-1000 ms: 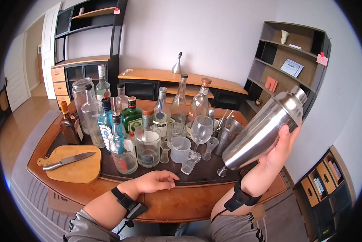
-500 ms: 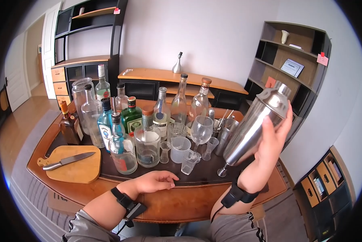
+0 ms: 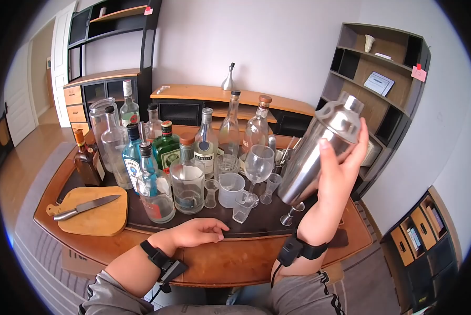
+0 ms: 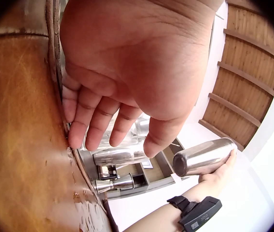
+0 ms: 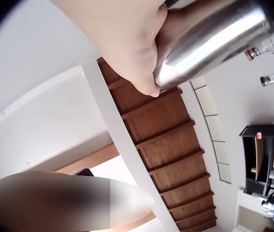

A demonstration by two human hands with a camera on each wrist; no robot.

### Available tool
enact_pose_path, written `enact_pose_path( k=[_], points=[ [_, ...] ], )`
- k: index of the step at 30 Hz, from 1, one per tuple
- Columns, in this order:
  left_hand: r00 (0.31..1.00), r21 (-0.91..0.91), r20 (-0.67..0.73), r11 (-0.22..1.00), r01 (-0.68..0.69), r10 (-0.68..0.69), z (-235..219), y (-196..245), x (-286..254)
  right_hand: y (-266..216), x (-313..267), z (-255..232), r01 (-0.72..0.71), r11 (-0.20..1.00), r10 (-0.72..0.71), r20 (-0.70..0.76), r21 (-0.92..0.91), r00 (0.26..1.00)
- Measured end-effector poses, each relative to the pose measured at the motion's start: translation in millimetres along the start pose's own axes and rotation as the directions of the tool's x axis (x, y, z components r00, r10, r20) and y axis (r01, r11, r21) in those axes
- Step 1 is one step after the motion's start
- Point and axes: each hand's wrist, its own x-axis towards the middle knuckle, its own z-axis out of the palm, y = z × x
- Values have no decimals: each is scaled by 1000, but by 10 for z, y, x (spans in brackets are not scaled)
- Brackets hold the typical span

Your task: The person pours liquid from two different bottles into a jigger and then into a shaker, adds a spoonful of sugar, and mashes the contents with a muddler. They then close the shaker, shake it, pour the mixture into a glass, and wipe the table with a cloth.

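Shaker (image 3: pixel 318 152) interior out of sight

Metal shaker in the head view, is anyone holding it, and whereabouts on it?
Yes, the right hand holds the metal shaker by the upper part of its body, around the side. The left hand holds nothing.

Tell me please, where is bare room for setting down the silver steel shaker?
Bare dark mat lies between the small clear cup and the silver hourglass-shaped jigger; bare brown table edge between left forearm and right forearm. Crowded: behind, around the green glass bottle.
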Motion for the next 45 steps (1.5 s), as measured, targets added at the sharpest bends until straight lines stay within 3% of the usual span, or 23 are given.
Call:
enact_pose_path(
  k=[1,4,5,8,9,12,13,16,17,18,20,23,26,28,30,31,34,35,38,40,42,43,45],
  points=[
    [1000,-3,5,1000,-2,2,-3,12,-3,46,7,-26,46,993,-44,24,-109,999],
    [1000,-2,16,1000,-9,9,-5,11,-8,0,15,-126,-125,936,99,94,328,991],
    [1000,4,16,1000,-11,11,-15,-3,-4,28,24,-150,-121,936,104,66,331,992],
    [1000,-10,7,1000,4,-4,2,-16,-1,37,19,-14,53,996,-57,-51,-71,997],
    [1000,-15,3,1000,14,-14,-6,-3,-3,49,26,-54,62,985,-64,-4,-162,998],
    [1000,3,20,1000,-3,3,-7,16,-12,2,22,-187,-170,930,143,106,326,984],
    [1000,6,17,1000,-1,1,-10,15,-9,-16,15,-174,-169,915,150,82,366,985],
    [1000,-6,12,1000,3,-3,3,2,-11,38,8,4,-4,999,4,-15,39,1000],
    [1000,-15,13,1000,1,-1,6,-2,-12,42,7,-3,-14,996,16,25,-90,1000],
    [1000,-20,13,1000,-2,2,-4,5,-12,47,9,-14,-30,999,32,77,-21,997],
    [1000,-20,16,1000,-9,9,-13,3,-14,50,13,-93,-201,924,157,158,326,975],
    [1000,-23,12,999,27,-26,17,66,-14,62,-6,0,-79,961,69,48,265,996],
    [1000,-38,12,999,23,-23,21,30,-19,85,21,12,-2,991,9,50,-137,999],
    [1000,-34,15,999,11,-11,-6,26,-13,39,22,-41,-138,957,119,88,254,989],
    [1000,-25,17,1000,14,-14,4,16,-10,8,8,-87,-159,924,145,68,348,987],
    [1000,-28,15,999,19,-18,9,6,-10,62,21,-60,-55,956,48,31,287,998],
    [1000,-11,13,1000,27,-26,3,14,-10,52,31,-3,-50,992,48,-21,-115,999],
    [1000,6,10,1000,21,-21,18,27,-17,43,43,-36,-84,995,86,37,-61,996],
    [1000,-5,20,1000,10,-10,-6,4,-4,67,35,-131,-223,901,187,130,371,974],
    [1000,-24,25,1000,16,-15,8,-2,-7,149,34,-12,-78,989,72,58,126,996],
    [999,-22,22,999,32,-31,15,59,-16,205,31,10,-101,994,106,119,-42,987],
    [1000,-15,22,1000,22,-21,4,54,-13,229,23,27,-110,993,102,153,47,983],
    [1000,-5,22,1000,1,0,1,8,-11,157,9,-12,-269,920,211,219,284,953]
  ],
)
